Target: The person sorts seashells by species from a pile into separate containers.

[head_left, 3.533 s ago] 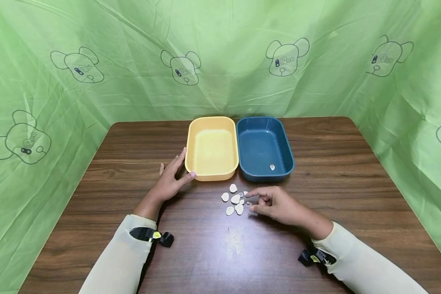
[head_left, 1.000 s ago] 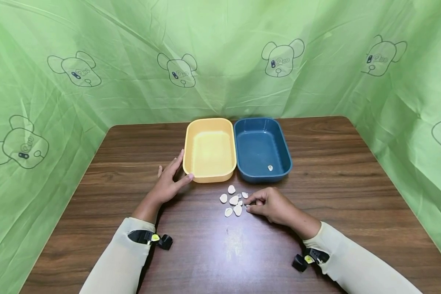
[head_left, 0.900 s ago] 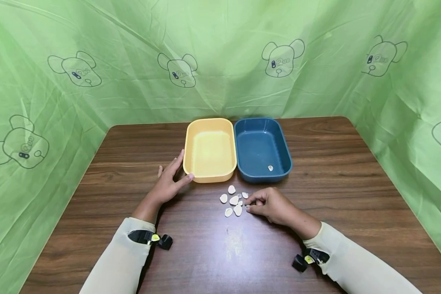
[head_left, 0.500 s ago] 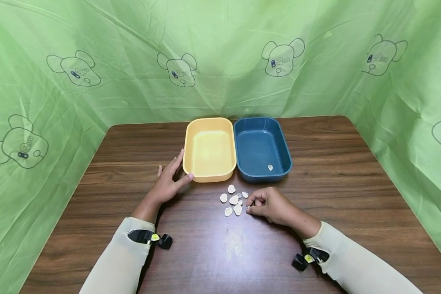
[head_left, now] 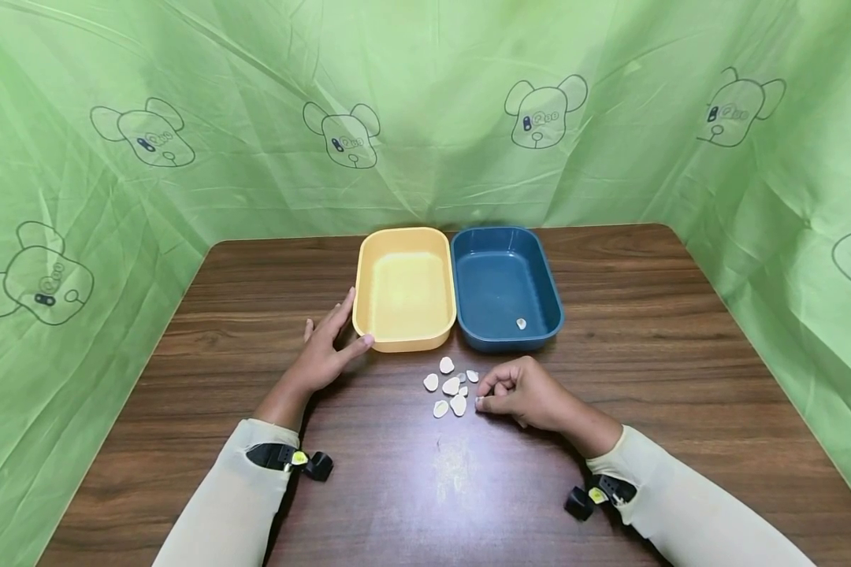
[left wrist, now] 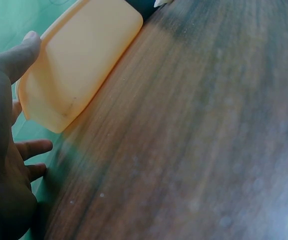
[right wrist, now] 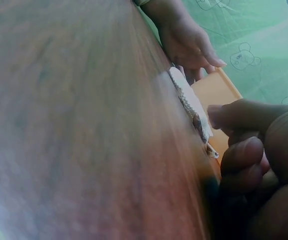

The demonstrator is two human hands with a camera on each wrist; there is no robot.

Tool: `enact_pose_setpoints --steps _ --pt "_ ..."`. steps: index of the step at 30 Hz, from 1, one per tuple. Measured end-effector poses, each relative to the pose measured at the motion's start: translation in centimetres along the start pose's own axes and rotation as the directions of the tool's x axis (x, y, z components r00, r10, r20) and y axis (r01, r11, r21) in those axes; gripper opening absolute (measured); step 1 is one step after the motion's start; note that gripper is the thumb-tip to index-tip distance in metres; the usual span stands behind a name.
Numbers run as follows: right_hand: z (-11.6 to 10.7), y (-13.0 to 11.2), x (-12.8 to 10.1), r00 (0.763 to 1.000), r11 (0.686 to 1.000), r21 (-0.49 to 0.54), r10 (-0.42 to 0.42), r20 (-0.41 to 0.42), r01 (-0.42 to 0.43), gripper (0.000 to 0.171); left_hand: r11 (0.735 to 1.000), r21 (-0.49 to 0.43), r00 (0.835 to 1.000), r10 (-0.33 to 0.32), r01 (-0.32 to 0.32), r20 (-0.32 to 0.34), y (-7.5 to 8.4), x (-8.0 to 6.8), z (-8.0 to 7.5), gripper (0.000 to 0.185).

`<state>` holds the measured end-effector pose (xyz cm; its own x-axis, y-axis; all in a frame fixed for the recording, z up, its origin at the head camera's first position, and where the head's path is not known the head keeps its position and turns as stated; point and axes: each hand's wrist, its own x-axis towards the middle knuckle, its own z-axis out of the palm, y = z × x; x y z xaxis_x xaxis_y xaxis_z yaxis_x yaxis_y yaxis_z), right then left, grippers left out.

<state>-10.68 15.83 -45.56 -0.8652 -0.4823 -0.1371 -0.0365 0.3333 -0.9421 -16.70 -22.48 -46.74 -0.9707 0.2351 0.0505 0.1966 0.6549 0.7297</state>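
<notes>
A pile of small white shells (head_left: pixel 450 387) lies on the brown table (head_left: pixel 645 378), just in front of two trays. My right hand (head_left: pixel 514 391) rests on the table at the pile's right edge. Its fingers (right wrist: pixel 248 155) are curled, and thumb and forefinger pinch together on a small shell that they mostly hide. My left hand (head_left: pixel 326 350) lies flat with straight fingers against the near left corner of the empty yellow tray (head_left: pixel 406 287). The blue tray (head_left: pixel 507 285) beside it holds one white shell (head_left: pixel 521 323). The shells (right wrist: pixel 188 97) appear blurred in the right wrist view.
Green cloth printed with bears (head_left: pixel 340 134) closes off the table at the back and on both sides. The two trays stand side by side at the back centre. In the left wrist view the yellow tray (left wrist: pixel 79 65) sits beside my palm (left wrist: pixel 4 150).
My right hand's fingers, stretched over the pile 3.5 s ago, have curled in and closed at its right edge. Over the last second the hand shifted only slightly. The left hand stayed still.
</notes>
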Motion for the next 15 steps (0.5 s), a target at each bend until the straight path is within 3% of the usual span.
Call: enact_pose_setpoints --steps 6,15 --pt "-0.07 -0.34 -0.13 0.999 0.999 0.044 -0.028 -0.03 0.029 0.007 1.0 0.008 1.0 0.002 -0.002 0.003 0.05 -0.05 -0.03 0.094" --pt "-0.27 -0.88 -0.37 0.977 0.981 0.116 -0.138 -0.161 0.158 0.003 1.0 0.006 1.0 -0.003 0.003 0.003 -0.03 0.0 -0.04 0.094"
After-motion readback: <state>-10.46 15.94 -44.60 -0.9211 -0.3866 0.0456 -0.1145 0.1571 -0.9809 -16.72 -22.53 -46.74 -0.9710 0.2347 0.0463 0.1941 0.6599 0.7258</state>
